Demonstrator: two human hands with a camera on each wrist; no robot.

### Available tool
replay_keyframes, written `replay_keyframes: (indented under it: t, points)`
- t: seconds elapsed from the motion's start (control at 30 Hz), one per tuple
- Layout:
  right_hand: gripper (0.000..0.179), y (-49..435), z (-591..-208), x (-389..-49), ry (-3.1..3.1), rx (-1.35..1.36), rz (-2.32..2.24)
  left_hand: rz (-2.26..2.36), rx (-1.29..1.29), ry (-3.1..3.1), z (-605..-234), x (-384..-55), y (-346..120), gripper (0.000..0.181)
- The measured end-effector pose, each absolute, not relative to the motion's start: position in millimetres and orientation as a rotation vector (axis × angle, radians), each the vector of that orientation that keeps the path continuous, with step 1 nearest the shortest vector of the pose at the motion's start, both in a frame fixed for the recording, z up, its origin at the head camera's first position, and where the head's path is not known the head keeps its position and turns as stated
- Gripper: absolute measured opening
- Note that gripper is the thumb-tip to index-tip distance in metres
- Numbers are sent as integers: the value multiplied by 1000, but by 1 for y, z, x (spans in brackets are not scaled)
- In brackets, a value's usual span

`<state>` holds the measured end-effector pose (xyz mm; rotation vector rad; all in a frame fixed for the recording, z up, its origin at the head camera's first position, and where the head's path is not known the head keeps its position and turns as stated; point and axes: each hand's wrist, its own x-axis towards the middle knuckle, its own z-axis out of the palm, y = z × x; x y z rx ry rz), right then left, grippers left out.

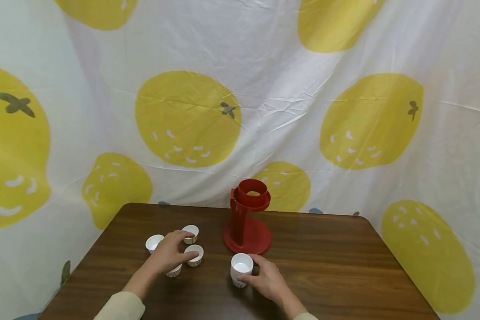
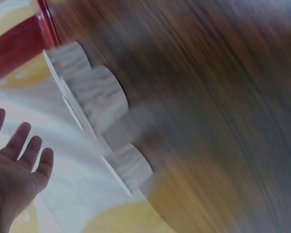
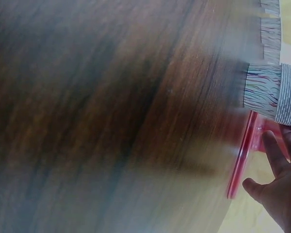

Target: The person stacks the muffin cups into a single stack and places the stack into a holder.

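My left hand (image 1: 170, 251) hovers over a cluster of small white cups with patterned sides, its thumb and fingers spread apart. One cup (image 1: 154, 242) stands to its left, another cup (image 1: 191, 229) beyond its fingers, and a third cup (image 1: 194, 260) by the thumb. In the left wrist view the fingers of the left hand (image 2: 17, 167) are apart from the cups (image 2: 99, 97). My right hand (image 1: 266, 279) holds a white cup (image 1: 242, 264) between thumb and fingers. In the right wrist view this ridged cup (image 3: 290, 94) sits on a line-patterned cup (image 3: 262, 87).
A red stand (image 1: 238, 224) with a round base and a ring-shaped top rises behind the held cup. The brown wooden table (image 1: 336, 262) ends at a white cloth (image 1: 280, 106) printed with yellow lemons.
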<state>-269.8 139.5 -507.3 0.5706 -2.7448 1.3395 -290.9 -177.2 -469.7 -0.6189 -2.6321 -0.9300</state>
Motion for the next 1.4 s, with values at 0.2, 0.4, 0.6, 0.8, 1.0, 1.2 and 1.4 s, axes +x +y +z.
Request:
replay_keyframes:
  t: [0.2,0.4,0.6,0.8,1.0,1.2,1.4]
  points:
    - [60,139,-506,-271,-2747,577,1323,-942,-481,-2672,-468,-292,-199,54]
    - [59,139,-505,-270,-2750,558,1295,-1005,-334,-2683,-474,-291,-224,59]
    - [59,138,-506,-270,-2761,536,1294,-1024,-241,-2677,-478,-289,-249,63]
    - [59,139,-509,-272,-2758,541,1293,-1011,-175,-2740,-480,-291,-265,70]
    - [59,139,-509,-272,-2752,539,1304,-1032,-114,-2812,-483,-297,-273,80]
    - [59,139,-509,-272,-2760,536,1318,-1039,-67,-2862,-492,-303,-279,84]
    - [59,139,-508,-272,-2756,541,1320,-1045,-17,-2894,-500,-309,-283,92]
